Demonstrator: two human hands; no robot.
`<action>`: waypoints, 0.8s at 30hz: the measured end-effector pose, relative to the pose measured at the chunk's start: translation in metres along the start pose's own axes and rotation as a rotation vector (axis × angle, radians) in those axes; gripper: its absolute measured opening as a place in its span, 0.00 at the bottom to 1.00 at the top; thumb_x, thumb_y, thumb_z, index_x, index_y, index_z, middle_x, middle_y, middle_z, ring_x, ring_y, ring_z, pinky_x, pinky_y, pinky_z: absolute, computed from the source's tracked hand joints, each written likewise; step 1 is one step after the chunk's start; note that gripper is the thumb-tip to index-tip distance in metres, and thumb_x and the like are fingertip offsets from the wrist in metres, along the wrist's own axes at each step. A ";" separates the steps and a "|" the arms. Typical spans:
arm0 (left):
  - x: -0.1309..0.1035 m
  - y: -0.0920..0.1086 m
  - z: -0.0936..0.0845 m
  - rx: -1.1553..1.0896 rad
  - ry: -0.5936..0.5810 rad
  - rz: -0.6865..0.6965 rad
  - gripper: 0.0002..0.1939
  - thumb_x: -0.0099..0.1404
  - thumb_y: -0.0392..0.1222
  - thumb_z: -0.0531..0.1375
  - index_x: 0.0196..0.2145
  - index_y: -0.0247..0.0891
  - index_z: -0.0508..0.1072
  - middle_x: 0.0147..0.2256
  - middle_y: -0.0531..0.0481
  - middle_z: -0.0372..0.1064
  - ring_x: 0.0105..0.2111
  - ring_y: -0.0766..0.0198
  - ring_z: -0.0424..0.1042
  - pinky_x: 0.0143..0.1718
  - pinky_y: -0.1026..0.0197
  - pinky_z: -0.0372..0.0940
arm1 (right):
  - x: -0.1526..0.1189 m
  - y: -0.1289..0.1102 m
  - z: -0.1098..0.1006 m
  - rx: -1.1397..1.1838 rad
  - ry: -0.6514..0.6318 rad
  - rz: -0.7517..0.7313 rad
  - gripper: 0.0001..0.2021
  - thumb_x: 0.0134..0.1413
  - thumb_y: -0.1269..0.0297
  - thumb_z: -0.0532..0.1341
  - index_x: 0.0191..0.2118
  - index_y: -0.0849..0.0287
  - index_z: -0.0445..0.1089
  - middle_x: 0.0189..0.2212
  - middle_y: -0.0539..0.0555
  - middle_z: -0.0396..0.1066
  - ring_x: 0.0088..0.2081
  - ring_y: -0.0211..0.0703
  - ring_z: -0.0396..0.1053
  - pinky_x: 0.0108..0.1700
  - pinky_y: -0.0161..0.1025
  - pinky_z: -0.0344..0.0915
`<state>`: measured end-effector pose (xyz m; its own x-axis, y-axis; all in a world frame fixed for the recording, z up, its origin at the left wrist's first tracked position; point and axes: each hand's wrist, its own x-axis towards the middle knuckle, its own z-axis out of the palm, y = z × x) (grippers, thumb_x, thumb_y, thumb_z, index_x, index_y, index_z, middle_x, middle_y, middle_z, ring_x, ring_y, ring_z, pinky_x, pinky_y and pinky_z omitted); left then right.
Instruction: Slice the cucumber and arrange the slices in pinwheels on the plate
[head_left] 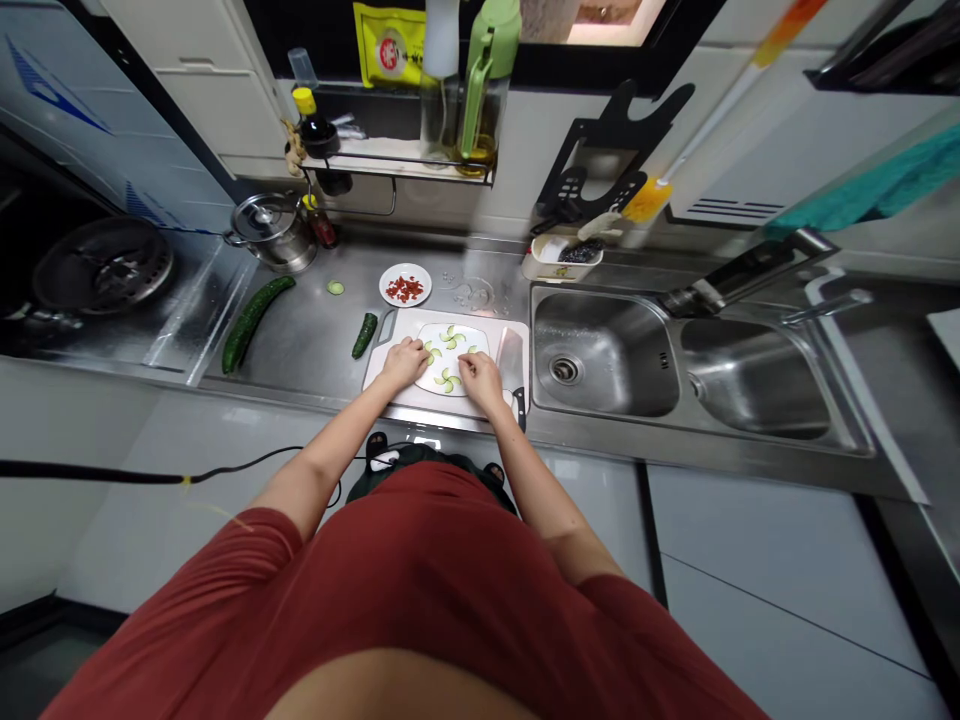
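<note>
A white plate (461, 342) lies on a light cutting board (405, 322), with thin green cucumber slices (448, 380) set on it in several pinwheel shapes. My left hand (406, 363) is at the plate's left edge, fingers curled in beside a pinwheel. At the right side, my right hand (481, 381) has its fingertips pinched together over the plate. Whatever either hand holds is too small or hidden to make out. A knife (510, 352) with a black handle lies on the board, right of the plate. Beyond the board, a small white dish (406, 271) holds chopped red pieces (405, 290).
A cucumber piece (364, 335) lies left of the board; a long cucumber (251, 325) is farther left, near a lidded steel pot (271, 232). On the right is a double sink (607, 350) with a faucet (750, 270). A bottle rack (390, 160) hangs above the counter.
</note>
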<state>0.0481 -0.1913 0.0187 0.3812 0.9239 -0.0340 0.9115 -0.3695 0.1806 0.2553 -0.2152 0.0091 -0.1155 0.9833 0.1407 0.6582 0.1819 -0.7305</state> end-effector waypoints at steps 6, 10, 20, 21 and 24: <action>0.007 0.004 0.001 -0.045 0.032 -0.098 0.16 0.67 0.44 0.52 0.36 0.39 0.80 0.38 0.41 0.72 0.44 0.53 0.64 0.43 0.54 0.59 | -0.010 0.002 -0.007 0.078 0.039 -0.044 0.12 0.58 0.64 0.54 0.39 0.59 0.75 0.35 0.57 0.72 0.37 0.47 0.67 0.43 0.42 0.64; 0.008 0.006 0.003 -0.106 0.080 -0.168 0.15 0.67 0.44 0.53 0.38 0.40 0.79 0.38 0.41 0.73 0.45 0.53 0.65 0.44 0.55 0.60 | -0.015 0.003 -0.012 0.112 0.074 -0.045 0.12 0.58 0.62 0.55 0.38 0.59 0.75 0.33 0.56 0.72 0.33 0.45 0.67 0.41 0.42 0.65; 0.047 -0.036 -0.001 -0.421 0.373 -0.611 0.16 0.66 0.45 0.53 0.44 0.41 0.78 0.40 0.47 0.76 0.41 0.58 0.71 0.42 0.61 0.62 | -0.022 0.006 -0.018 0.152 0.151 -0.031 0.13 0.58 0.62 0.54 0.39 0.59 0.75 0.33 0.55 0.72 0.31 0.43 0.66 0.38 0.41 0.65; 0.053 -0.042 -0.004 -0.428 0.369 -0.655 0.16 0.66 0.45 0.54 0.44 0.42 0.78 0.40 0.47 0.76 0.41 0.58 0.72 0.41 0.61 0.62 | -0.023 0.006 -0.018 0.150 0.152 -0.022 0.13 0.58 0.62 0.54 0.39 0.59 0.75 0.32 0.55 0.72 0.31 0.43 0.66 0.38 0.41 0.65; 0.072 -0.061 -0.010 -0.412 0.316 -0.754 0.14 0.64 0.44 0.55 0.44 0.44 0.78 0.43 0.47 0.76 0.42 0.57 0.72 0.42 0.60 0.62 | -0.024 0.005 -0.019 0.154 0.159 -0.005 0.13 0.58 0.62 0.54 0.39 0.59 0.75 0.32 0.55 0.72 0.31 0.43 0.66 0.38 0.41 0.65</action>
<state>0.0181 -0.1015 0.0151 -0.4078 0.9127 -0.0258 0.7515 0.3516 0.5581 0.2753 -0.2382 0.0147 0.0081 0.9710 0.2388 0.5355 0.1975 -0.8211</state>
